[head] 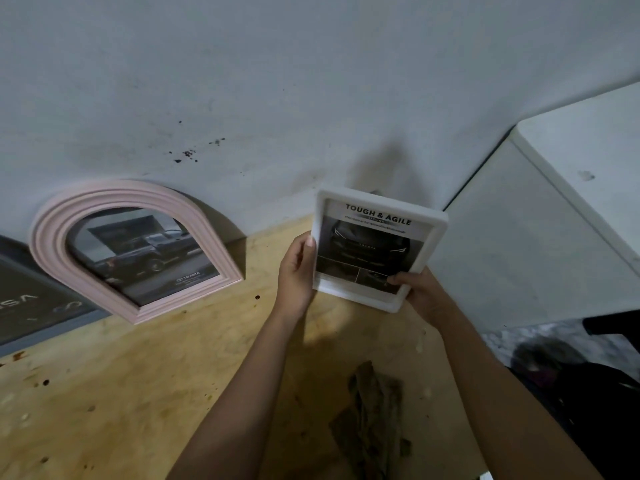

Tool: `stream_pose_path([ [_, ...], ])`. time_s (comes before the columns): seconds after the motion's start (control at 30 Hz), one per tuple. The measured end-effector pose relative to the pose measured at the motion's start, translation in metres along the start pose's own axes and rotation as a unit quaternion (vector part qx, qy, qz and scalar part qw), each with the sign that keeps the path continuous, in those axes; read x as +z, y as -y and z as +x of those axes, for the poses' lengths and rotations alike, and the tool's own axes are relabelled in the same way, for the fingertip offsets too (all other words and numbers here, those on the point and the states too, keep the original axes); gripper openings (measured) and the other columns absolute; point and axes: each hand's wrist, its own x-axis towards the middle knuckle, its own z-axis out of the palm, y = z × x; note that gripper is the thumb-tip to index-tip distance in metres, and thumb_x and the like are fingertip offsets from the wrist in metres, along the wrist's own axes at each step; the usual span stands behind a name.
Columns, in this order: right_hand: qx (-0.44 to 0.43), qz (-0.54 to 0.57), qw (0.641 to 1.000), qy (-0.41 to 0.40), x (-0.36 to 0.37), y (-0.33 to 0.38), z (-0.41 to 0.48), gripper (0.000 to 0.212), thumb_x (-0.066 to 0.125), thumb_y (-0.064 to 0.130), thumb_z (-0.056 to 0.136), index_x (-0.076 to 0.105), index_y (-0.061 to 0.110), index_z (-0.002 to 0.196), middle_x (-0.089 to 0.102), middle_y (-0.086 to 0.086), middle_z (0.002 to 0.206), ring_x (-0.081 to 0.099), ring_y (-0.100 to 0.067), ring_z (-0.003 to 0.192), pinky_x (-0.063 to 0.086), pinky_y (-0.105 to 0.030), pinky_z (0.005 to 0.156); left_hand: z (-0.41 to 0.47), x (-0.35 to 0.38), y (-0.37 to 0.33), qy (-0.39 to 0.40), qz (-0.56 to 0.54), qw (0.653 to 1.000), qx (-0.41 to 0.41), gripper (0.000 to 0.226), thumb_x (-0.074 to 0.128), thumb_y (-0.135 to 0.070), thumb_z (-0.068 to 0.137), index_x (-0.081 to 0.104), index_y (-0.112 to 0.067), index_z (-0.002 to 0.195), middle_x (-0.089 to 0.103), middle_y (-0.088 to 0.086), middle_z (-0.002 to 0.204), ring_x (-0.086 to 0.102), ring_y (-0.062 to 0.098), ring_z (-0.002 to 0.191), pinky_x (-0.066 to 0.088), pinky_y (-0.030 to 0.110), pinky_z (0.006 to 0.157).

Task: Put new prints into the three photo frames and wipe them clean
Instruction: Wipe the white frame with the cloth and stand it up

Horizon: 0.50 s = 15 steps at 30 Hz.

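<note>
A white rectangular frame [429, 244] with a dark car print reading "TOUGH & AGILE" stands upright near the wall at the back of the wooden table [138, 393]. My left hand [296, 268] grips its left edge, thumb on the front. My right hand [420, 292] holds its lower right corner, thumb on the glass. A pink arched frame [62, 220] with a truck print leans against the wall to the left. At the far left edge a grey frame [41, 327] with a dark print leans too, partly cut off. A crumpled brown cloth [374, 420] lies on the table between my forearms.
A stained pale wall [277, 98] runs right behind the frames. A white appliance or cabinet [536, 237] stands at the table's right end. Dark objects [588, 393] sit on the floor at the lower right.
</note>
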Motion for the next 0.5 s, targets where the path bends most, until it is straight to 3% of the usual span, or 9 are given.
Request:
stream_pose_path([
  [0.2, -0.030, 0.011, 0.999, 0.011, 0.0047, 0.0086, 0.0003, 0.046, 0.061, -0.002, 0.056, 0.060, 0.016, 0.098, 0.073, 0.005, 0.080, 0.067, -0.011, 0.083, 0.057, -0.027, 0.074, -0.0039, -0.0054, 0.0033, 0.017, 0.002, 1.000, -0.004, 0.026, 0.034, -0.022, 0.101, 0.058, -0.018, 0.110, 0.061, -0.006, 0.098, 0.058, -0.001, 0.089, 0.046, 0.014, 0.076],
  [0.33, -0.054, -0.016, 0.998, -0.010, 0.0061, 0.0036, -0.0017, 0.046, 0.065, -0.003, 0.055, 0.062, 0.019, 0.096, 0.072, 0.004, 0.084, 0.066, -0.012, 0.086, 0.056, -0.028, 0.078, -0.0049, -0.0073, 0.0042, 0.017, -0.004, 1.000, -0.009, 0.026, 0.035, -0.022, 0.101, 0.058, -0.017, 0.113, 0.062, -0.005, 0.101, 0.059, 0.001, 0.090, 0.046, 0.015, 0.076],
  [0.4, -0.060, -0.037, 0.997, -0.023, 0.0079, 0.0024, -0.0027, 0.046, 0.069, -0.009, 0.061, 0.061, 0.020, 0.095, 0.068, -0.001, 0.089, 0.064, -0.014, 0.090, 0.056, -0.027, 0.079, -0.0050, -0.0063, 0.0038, 0.012, -0.004, 1.000, -0.013, 0.024, 0.036, -0.021, 0.101, 0.057, -0.022, 0.112, 0.062, -0.005, 0.101, 0.059, -0.001, 0.089, 0.047, 0.014, 0.075],
  [0.5, -0.083, -0.076, 0.993, -0.033, 0.0102, 0.0013, -0.0056, 0.040, 0.060, -0.019, 0.075, 0.062, 0.018, 0.092, 0.065, -0.003, 0.090, 0.062, -0.014, 0.088, 0.055, -0.021, 0.074, -0.0049, -0.0048, 0.0086, -0.003, 0.012, 1.000, -0.018, 0.025, 0.037, -0.022, 0.101, 0.057, -0.021, 0.116, 0.062, -0.004, 0.104, 0.059, 0.000, 0.091, 0.049, 0.015, 0.076],
])
